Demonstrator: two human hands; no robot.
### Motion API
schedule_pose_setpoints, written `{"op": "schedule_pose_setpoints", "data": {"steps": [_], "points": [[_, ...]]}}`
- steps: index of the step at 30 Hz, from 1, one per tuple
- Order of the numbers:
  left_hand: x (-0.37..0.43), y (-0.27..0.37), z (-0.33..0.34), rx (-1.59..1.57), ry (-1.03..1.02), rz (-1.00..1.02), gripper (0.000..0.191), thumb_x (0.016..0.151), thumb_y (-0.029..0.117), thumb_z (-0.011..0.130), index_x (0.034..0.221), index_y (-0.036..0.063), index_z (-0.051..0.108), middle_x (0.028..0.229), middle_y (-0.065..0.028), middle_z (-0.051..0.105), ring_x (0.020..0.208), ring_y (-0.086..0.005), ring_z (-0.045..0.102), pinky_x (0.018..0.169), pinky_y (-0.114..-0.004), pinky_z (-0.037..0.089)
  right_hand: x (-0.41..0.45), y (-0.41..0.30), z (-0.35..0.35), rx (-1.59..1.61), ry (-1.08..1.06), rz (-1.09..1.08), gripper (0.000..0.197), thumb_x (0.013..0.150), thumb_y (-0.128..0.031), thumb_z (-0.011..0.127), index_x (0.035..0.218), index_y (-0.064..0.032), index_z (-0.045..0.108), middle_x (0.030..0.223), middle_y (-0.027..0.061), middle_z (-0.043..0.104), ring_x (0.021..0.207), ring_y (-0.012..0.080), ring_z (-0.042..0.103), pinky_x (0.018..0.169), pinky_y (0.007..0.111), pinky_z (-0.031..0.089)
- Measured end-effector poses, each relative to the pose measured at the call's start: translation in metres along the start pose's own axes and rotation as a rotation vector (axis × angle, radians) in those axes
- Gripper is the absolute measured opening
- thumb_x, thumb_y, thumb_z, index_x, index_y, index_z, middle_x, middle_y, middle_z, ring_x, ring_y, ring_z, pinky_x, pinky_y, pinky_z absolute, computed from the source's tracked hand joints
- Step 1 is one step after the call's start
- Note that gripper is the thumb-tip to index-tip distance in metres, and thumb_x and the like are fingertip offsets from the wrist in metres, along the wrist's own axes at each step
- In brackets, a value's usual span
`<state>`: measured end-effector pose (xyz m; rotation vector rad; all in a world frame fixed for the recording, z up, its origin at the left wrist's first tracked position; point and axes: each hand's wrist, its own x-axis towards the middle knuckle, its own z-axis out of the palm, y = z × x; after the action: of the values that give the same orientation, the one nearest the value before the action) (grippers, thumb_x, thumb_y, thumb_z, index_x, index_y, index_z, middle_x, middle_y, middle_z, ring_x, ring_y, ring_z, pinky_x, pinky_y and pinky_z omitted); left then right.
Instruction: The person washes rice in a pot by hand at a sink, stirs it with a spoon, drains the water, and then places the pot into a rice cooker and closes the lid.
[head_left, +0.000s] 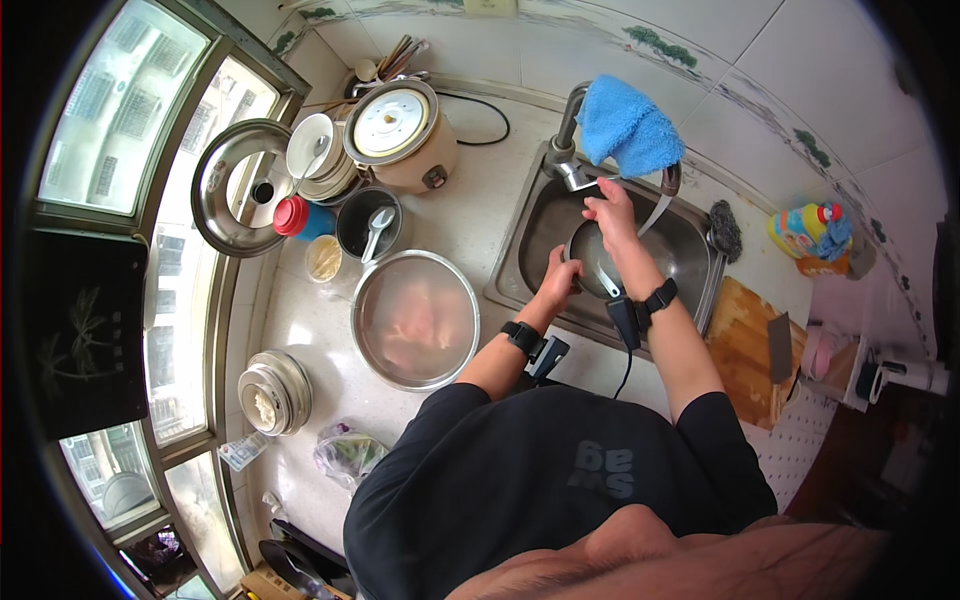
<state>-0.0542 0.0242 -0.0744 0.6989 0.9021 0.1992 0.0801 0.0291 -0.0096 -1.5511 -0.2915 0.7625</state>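
Note:
In the sink (536, 217), my left hand (559, 283) grips the near left rim of a round metal bowl (591, 251). A white utensil handle (609, 283) shows by the bowl's near side, partly behind my right forearm. My right hand (615, 214) is raised over the bowl, its fingers extended at the lever (596, 182) of the faucet (574, 171); the fingertips look to be touching it. Water (654, 215) streams from the spout behind my right wrist. A blue cloth (628, 124) hangs over the faucet neck.
Left of the sink stands a wide metal basin (415, 322) holding pinkish meat in liquid. Beyond it are a dark pot (358, 238) with spoons, a rice cooker (420, 161) and stacked bowls (311, 150). A steel scrubber (725, 231) and wooden cutting board (739, 330) lie to the right.

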Motion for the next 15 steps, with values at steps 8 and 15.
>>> {"op": "schedule_pose_setpoints", "data": {"steps": [8, 15], "points": [[-0.005, 0.002, -0.015, 0.029, 0.029, 0.02, 0.074, 0.064, 0.01, 0.054, 0.132, 0.0136, 0.025, 0.078, -0.0045, 0.046, 0.061, -0.0149, 0.044, 0.051, -0.029, 0.036, 0.001, -0.008, 0.005, -0.083, -0.171, -0.149, 0.022, 0.079, 0.003, 0.051, 0.1, 0.0013, 0.058, 0.094, 0.0066, 0.058, 0.073, 0.0104, 0.06, 0.061, 0.021, 0.048], [-0.017, 0.011, -0.007, 0.012, 0.014, 0.09, 0.072, 0.064, 0.009, 0.054, 0.131, 0.0141, 0.026, 0.078, -0.0036, 0.046, 0.062, -0.0136, 0.043, 0.051, -0.026, 0.034, -0.071, -0.018, -0.029, -1.518, -0.344, -0.177, 0.035, 0.075, -0.028, 0.066, 0.104, -0.0091, 0.061, 0.094, 0.0161, 0.064, 0.086, 0.0313, 0.062, 0.072, 0.042, 0.049]]}}
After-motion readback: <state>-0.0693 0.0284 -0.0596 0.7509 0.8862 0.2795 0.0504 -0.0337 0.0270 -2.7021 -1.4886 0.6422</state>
